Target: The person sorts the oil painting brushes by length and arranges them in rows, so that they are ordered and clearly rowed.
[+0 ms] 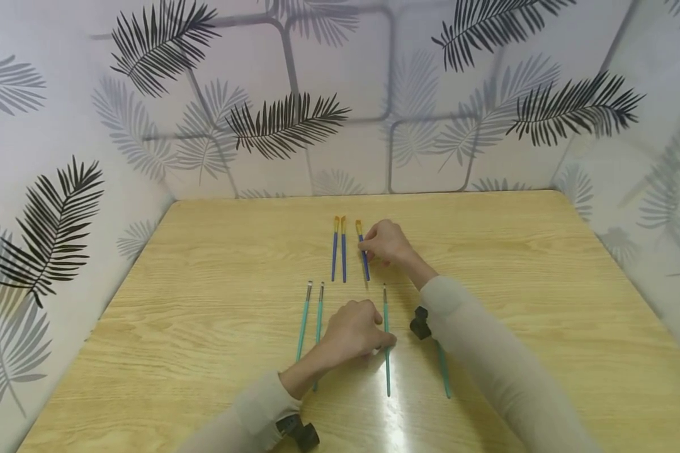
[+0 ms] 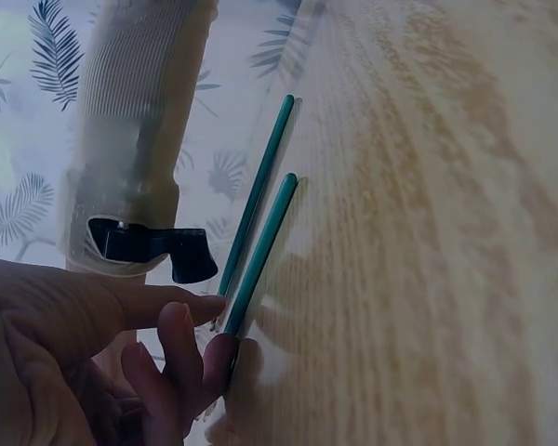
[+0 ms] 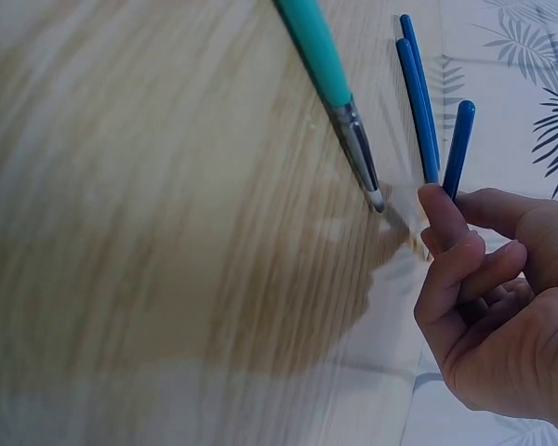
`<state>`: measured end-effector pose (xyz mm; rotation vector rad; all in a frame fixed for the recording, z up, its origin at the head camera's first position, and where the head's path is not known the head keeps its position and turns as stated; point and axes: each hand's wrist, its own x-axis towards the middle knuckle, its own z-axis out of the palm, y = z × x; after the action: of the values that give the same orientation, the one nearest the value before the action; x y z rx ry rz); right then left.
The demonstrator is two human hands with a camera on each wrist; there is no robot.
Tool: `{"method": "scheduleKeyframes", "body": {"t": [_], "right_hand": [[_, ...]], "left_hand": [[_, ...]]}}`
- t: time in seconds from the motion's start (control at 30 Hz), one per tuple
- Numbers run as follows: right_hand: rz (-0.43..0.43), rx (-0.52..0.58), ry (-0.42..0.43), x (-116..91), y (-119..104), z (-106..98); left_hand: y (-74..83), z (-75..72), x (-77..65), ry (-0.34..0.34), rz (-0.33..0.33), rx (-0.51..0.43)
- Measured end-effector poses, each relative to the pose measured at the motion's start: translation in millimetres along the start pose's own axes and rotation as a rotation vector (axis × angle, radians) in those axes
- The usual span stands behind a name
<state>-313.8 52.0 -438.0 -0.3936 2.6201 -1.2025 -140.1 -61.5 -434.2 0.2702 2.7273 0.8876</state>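
In the head view, my right hand [image 1: 388, 242] pinches a blue paintbrush [image 1: 366, 267] between thumb and fingertip, its flat golden tip pointing away. The right wrist view shows this brush's handle [image 3: 460, 144] tilted up from the table. Two more blue paintbrushes [image 1: 334, 255] lie side by side to its left. Nearer to me, my left hand [image 1: 354, 330] pinches a teal paintbrush [image 1: 388, 374] around mid-handle; in the left wrist view the handle [image 2: 265, 246] runs down between the fingertips. Beneath the left hand and wrist, two teal paintbrushes [image 1: 305, 318] are partly covered.
Another teal paintbrush [image 1: 443, 371] lies partly hidden under my right forearm. The wood-grain table [image 1: 232, 245] meets leaf-patterned walls [image 1: 345, 151] at its back and sides. Black camera mounts [image 1: 419, 322] sit on both wrists.
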Motion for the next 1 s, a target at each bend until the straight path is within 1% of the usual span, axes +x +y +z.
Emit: {"method": "scheduleKeyframes", "body": {"t": [0.2,0.27,0.37,0.67,1.0], "right_hand": [[0.016,-0.019,0.010,0.7,-0.3,3.1],[0.025,-0.023,0.009,1.0,-0.1,4.0],[0.033,-0.030,0.007,2.3,0.2,5.8],[0.051,-0.045,0.016,8.3,-0.7,12.9],[0.021,-0.038,0.038,10.4,-4.9,15.6]], "left_hand": [[1.6,3.6,0.4,0.023,0.022,0.070],[2.3,4.3,-0.2,0.032,0.021,0.098],[2.8,4.4,-1.4,0.044,0.017,0.114],[-1.0,2.8,-3.7,0.053,0.052,0.101],[0.4,-0.5,-4.1,0.062,0.079,0.125]]}}
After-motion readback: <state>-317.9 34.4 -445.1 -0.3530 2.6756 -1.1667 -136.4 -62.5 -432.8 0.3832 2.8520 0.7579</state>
